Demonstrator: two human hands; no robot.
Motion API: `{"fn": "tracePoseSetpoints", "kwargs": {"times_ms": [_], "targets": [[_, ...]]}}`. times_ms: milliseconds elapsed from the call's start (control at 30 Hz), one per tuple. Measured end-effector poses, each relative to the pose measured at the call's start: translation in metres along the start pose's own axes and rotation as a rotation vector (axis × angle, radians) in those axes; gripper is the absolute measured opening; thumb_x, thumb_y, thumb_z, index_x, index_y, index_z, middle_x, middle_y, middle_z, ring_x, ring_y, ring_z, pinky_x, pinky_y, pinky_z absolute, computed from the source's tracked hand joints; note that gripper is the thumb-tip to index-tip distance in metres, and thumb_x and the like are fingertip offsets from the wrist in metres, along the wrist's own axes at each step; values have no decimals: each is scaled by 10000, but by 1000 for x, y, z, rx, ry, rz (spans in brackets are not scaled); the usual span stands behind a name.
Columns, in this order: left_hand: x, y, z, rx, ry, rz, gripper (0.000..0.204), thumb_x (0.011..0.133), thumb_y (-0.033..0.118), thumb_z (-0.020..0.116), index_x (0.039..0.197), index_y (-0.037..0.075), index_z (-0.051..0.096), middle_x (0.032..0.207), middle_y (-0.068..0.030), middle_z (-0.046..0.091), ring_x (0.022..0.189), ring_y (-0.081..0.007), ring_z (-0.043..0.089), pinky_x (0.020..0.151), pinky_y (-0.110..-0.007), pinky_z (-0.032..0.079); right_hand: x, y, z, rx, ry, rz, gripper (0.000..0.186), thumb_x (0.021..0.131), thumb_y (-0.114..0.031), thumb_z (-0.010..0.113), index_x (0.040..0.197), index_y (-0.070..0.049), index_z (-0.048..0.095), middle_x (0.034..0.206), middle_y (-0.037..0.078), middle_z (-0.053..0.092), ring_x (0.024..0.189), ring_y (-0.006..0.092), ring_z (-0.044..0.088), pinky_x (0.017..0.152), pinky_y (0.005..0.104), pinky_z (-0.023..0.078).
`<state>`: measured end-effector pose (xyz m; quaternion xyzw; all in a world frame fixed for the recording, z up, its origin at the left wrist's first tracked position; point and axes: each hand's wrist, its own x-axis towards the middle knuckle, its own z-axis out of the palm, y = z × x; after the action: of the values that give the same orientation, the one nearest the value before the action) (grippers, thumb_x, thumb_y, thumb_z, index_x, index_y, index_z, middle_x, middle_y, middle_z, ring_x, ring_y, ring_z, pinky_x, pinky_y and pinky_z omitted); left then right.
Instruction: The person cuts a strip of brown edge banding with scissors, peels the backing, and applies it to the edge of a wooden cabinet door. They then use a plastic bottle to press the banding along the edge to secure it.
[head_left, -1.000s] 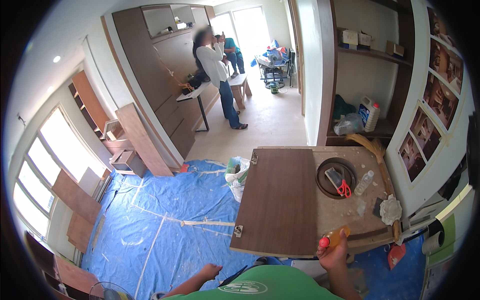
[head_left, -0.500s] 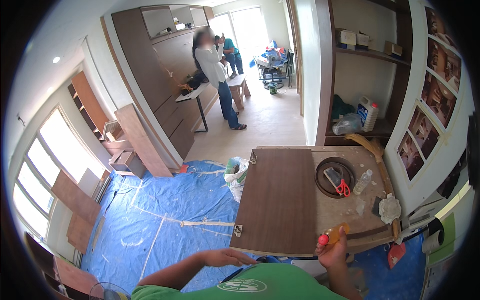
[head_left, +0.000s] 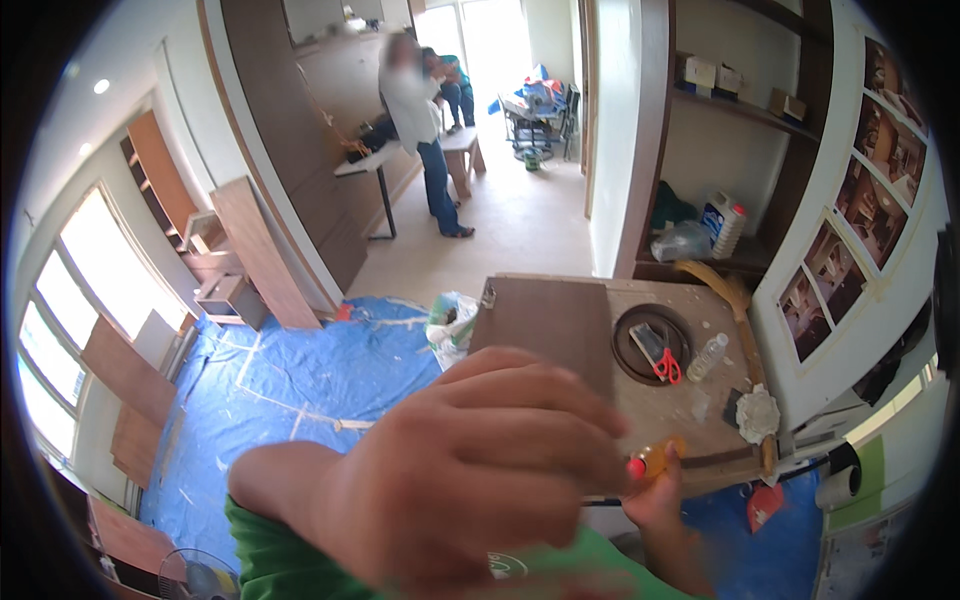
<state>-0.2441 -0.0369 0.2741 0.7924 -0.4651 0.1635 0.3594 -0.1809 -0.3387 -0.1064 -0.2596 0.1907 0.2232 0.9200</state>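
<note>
My right hand (head_left: pixel 656 500) grips a small clear bottle of orange liquid (head_left: pixel 664 454) with a red cap, tilted over the workbench's near edge. Raised close to the camera, my left hand (head_left: pixel 470 460) is large and blurred. Its fingers bend downward, and their tips cannot be made out. It covers much of the brown wooden panel (head_left: pixel 545 315) lying on the workbench (head_left: pixel 645 290). Right of the panel, red-handled scissors (head_left: pixel 670 368) and a dark flat block (head_left: pixel 648 342) lie inside a brown ring (head_left: pixel 622 365). A clear bottle (head_left: pixel 708 357) stands beside it.
A blue sheet (head_left: pixel 260 390) covers the floor at left, with a white sack (head_left: pixel 452 325) beside the bench. A brush (head_left: pixel 738 290) and crumpled white paper (head_left: pixel 757 414) lie along the bench's right side. Two people are farther back, one standing (head_left: pixel 412 115).
My left hand has risen from beside my body to close in front of the camera. My right hand still holds the orange bottle. The view has shifted slightly.
</note>
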Motion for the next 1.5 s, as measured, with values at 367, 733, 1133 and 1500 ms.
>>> {"fn": "tracePoseSetpoints", "kwargs": {"times_ms": [367, 733, 1133, 1500], "targets": [[9, 28, 7, 268, 35, 51, 278, 914, 225, 730, 703, 58, 662, 891, -98, 755, 947, -291, 754, 887, -437, 585, 7, 19, 9, 153, 106, 102, 519, 924, -647, 705, 1058, -145, 697, 841, 43, 721, 691, 261, 690, 580, 402, 564], [-89, -62, -18, -253, 481, -247, 377, 974, 195, 650, 641, 31, 584, 598, -70, 595, 554, -194, 592, 659, -385, 540, -11, 13, 6, 60, 2, -20, 559, 904, -691, 694, 1054, -153, 682, 863, 33, 717, 598, 233, 661, 534, 364, 497], [-635, -177, 274, 74, -344, -1717, 505, 708, 378, 919, 1106, 138, 721, 1029, -81, 780, 979, -299, 752, 834, -461, 581, -8, 22, 4, 125, 27, -35, 685, 898, -843, 569, 964, -165, 643, 693, 48, 647, 538, 225, 613, 537, 342, 463], [-734, -179, 260, -94, -16, -1884, 281, 844, 338, 751, 915, 74, 818, 857, -109, 800, 822, -258, 778, 800, -417, 610, -7, 45, 67, 180, -16, -340, 508, 1011, -602, 616, 1165, -124, 686, 977, 63, 749, 767, 237, 694, 678, 352, 565]]}}
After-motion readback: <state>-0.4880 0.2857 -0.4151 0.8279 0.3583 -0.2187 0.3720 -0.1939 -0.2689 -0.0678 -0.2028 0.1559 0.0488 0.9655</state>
